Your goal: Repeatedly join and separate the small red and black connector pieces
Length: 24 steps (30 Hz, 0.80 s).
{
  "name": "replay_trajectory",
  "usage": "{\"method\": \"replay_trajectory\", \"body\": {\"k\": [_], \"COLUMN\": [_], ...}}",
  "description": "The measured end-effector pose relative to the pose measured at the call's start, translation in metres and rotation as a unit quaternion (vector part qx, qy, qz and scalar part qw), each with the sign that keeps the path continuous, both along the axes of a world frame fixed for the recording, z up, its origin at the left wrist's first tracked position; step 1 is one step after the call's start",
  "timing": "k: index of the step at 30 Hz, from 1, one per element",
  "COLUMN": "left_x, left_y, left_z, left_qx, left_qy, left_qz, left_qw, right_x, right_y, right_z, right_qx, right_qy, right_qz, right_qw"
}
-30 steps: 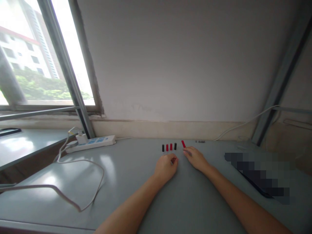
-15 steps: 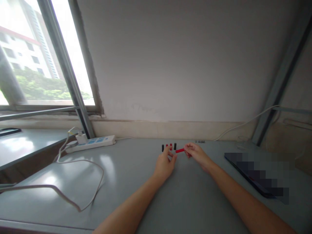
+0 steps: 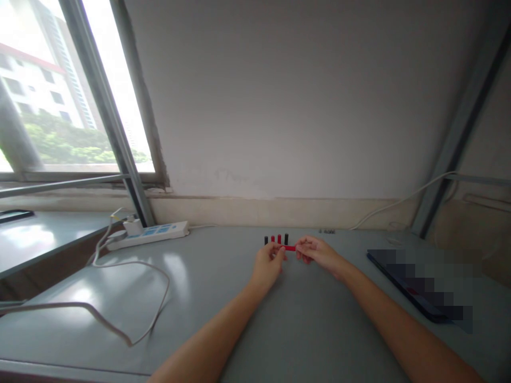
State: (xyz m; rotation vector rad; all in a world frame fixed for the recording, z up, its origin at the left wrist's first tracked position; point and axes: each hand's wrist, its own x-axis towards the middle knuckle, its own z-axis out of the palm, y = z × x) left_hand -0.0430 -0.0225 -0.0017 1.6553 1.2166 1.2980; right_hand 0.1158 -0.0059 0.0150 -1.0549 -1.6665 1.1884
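Observation:
Between my two hands a slim red stick (image 3: 289,248) lies level, just above the grey table. My left hand (image 3: 269,263) pinches its left end, and my right hand (image 3: 315,250) grips its right end. Just behind my left hand stand small upright cylinders: a black one (image 3: 266,240) at the left, two red ones (image 3: 273,239) (image 3: 279,239) in the middle and another black one (image 3: 286,239) at the right. Farther back to the right, several tiny grey pieces (image 3: 327,231) lie in a row near the wall.
A white power strip (image 3: 167,231) with plugs sits at the back left, its cable (image 3: 165,282) looping over the left of the table (image 3: 207,298). A dark flat device (image 3: 411,290), partly pixelated, lies at the right. Metal posts rise on both sides.
The red stick and my right hand have moved slightly left. My left hand's fingers, apart before, have closed on the stick's left end.

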Motion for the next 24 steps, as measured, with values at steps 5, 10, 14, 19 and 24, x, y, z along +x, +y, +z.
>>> {"method": "replay_trajectory", "body": {"k": [5, 10, 14, 19, 24], "left_x": [0.000, 0.001, 0.000, -0.002, -0.001], "left_y": [0.001, 0.000, 0.002, 0.006, 0.002], "left_z": [0.002, 0.004, 0.002, -0.005, -0.010], "left_qx": [-0.018, -0.013, 0.004, 0.020, 0.047], "left_qy": [-0.031, -0.055, -0.075, -0.024, 0.094], "left_qz": [0.013, 0.009, 0.024, 0.026, -0.019], "left_qw": [0.999, 0.998, 0.997, 0.999, 0.994], "right_x": [0.003, 0.004, 0.007, 0.012, 0.007], "right_y": [0.001, 0.003, 0.007, 0.009, 0.006], "right_z": [-0.002, -0.007, -0.010, -0.010, -0.008], "right_qx": [-0.001, 0.037, 0.081, 0.085, 0.046], "right_qy": [-0.062, -0.130, -0.204, -0.181, -0.112], "right_qz": [0.025, 0.029, -0.014, -0.028, 0.038], "right_qw": [0.998, 0.990, 0.975, 0.979, 0.992]}}
